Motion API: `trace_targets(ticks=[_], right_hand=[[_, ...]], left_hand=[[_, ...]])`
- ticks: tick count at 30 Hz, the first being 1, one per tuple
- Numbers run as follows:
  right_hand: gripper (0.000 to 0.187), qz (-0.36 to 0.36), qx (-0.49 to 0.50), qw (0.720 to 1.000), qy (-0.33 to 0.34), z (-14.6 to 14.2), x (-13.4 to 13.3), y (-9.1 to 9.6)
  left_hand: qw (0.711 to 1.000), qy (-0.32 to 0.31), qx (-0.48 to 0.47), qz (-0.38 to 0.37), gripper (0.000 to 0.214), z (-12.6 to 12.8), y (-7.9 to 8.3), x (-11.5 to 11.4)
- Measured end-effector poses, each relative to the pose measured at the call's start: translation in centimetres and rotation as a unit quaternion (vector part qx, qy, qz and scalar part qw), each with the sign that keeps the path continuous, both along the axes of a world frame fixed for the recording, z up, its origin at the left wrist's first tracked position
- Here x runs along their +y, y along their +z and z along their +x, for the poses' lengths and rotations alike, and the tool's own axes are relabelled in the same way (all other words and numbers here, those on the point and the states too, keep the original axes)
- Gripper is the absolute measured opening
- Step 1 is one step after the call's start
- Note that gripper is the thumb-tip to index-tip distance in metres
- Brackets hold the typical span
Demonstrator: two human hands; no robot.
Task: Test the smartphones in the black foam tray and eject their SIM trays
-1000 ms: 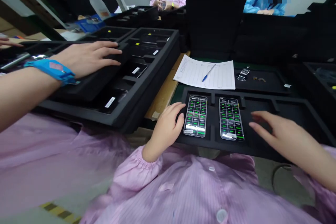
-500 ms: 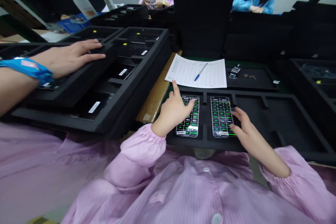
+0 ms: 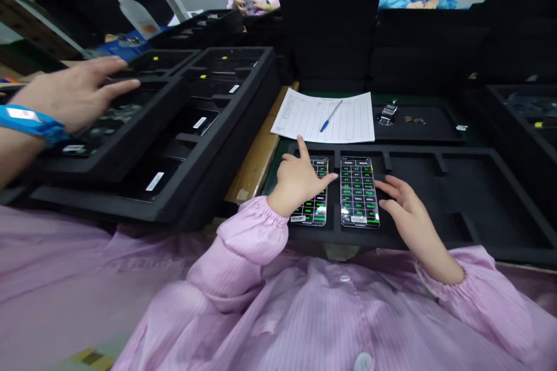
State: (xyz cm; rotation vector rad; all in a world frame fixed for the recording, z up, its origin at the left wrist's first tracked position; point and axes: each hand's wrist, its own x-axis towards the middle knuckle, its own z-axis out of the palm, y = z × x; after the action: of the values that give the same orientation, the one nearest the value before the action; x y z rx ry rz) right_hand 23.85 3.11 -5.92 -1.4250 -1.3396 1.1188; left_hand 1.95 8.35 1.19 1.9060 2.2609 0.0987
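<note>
Two smartphones with green-lettered grids on lit screens lie side by side in a black foam tray (image 3: 418, 232). Over the left smartphone (image 3: 314, 208) is my left hand (image 3: 298, 179), open, its index finger and thumb spread apart; it hides part of that screen. The thumb tip points toward the right smartphone (image 3: 359, 194). My right hand (image 3: 404, 206) is open beside that phone's right edge, fingertips close to it; whether they touch I cannot tell. A printed sheet (image 3: 300, 113) lies beyond the phones, with a blue pen (image 3: 331, 116) on it.
At left, a co-worker's hand (image 3: 73, 93) with a blue wristband is over stacked foam trays (image 3: 256, 93) holding phones. A cardboard edge (image 3: 250, 168) runs alongside. Small metal parts (image 3: 387, 113) lie in a shallow black tray. Two people sit across, behind tall black stacks (image 3: 331, 29).
My left hand has shifted right, its thumb leaving the left phone's screen. The right phone sits slightly closer to the left one. The co-worker's hand has drawn back to the left.
</note>
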Motion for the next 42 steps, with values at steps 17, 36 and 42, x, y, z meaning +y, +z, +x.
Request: trace_targets(ticks=[17,36,42], right_hand=[[0.052,-0.032,0.052,0.998,-0.009,-0.3,-0.3,1.4],[0.06,0.246,-0.309,0.917,0.063,-1.1,-0.8,1.5],[0.057,0.272,-0.386,0.876,0.1,-1.8,-0.8,1.1]], left_hand=[[0.997,-0.004,0.071,-0.006,0.119,0.1,-0.5,0.2],[0.995,-0.004,0.093,-0.026,0.117,0.2,-0.4,0.0],[0.997,0.002,0.081,-0.016,0.115,0.6,-0.5,-0.1]])
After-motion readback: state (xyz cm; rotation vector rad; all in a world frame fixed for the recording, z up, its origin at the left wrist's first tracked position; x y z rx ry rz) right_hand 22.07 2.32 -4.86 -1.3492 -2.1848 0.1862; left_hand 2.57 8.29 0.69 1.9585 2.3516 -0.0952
